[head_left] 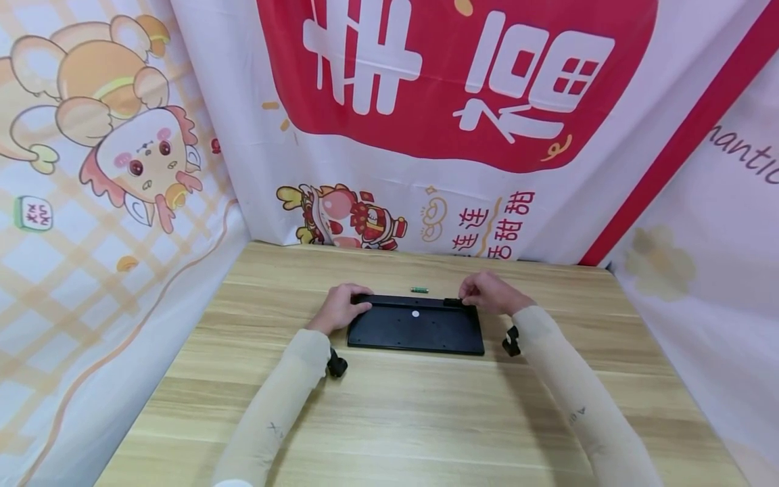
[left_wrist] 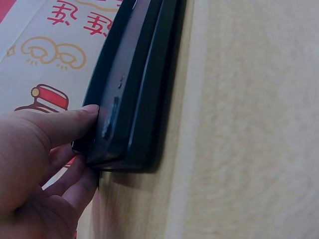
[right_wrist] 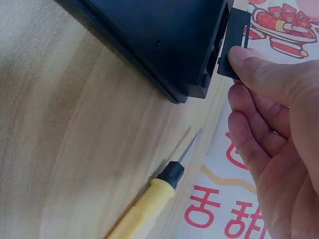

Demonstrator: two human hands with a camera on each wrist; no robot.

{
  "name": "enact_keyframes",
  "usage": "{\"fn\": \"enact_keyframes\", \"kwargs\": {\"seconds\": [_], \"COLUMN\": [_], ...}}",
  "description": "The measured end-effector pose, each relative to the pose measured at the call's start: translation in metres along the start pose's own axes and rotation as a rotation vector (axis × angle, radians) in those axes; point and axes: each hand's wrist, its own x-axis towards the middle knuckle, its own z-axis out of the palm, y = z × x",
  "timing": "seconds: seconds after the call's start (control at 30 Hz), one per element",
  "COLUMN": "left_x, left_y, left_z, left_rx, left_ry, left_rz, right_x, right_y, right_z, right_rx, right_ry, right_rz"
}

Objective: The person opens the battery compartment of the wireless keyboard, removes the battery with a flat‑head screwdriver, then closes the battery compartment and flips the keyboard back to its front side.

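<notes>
A black keyboard (head_left: 420, 331) lies underside up on the table, its raised ridge along the far edge. My left hand (head_left: 337, 308) grips its left end, the thumb on the ridge and fingers around the corner, as the left wrist view shows. At the far right corner my right hand (head_left: 491, 293) pinches a small flat black battery cover (right_wrist: 234, 42) between thumb and fingers. The cover is held off the keyboard, beside the ridge. A green battery (head_left: 419, 290) lies just beyond the far edge.
In the right wrist view a screwdriver (right_wrist: 149, 199) with a yellow handle lies on the wooden table (head_left: 389, 419) near the keyboard's right end; the head view does not show it. A printed cloth (head_left: 438, 162) hangs behind the table.
</notes>
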Motion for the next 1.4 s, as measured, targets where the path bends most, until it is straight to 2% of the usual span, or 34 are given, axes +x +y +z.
{"fn": "enact_keyframes", "kwargs": {"seconds": [0.33,0.8,1.0,1.4], "left_x": [0.0002,0.0007,0.0002,0.0011], "left_y": [-0.0001,0.0000,-0.0007,-0.0007], "left_z": [0.0010,0.0031,0.0026,0.0007], "left_rx": [0.006,0.009,0.008,0.002], "left_ry": [-0.003,-0.011,-0.012,-0.009], "left_rz": [0.009,-0.009,0.002,0.005], "right_x": [-0.0005,-0.0003,0.0007,0.0019], "right_y": [0.0078,0.0081,0.0076,0.0059], "right_z": [0.0039,0.0057,0.0063,0.0080], "right_rx": [-0.001,-0.007,-0.013,-0.149], "right_ry": [-0.014,-0.028,-0.020,-0.016], "right_rz": [-0.003,0.019,0.021,-0.016]}}
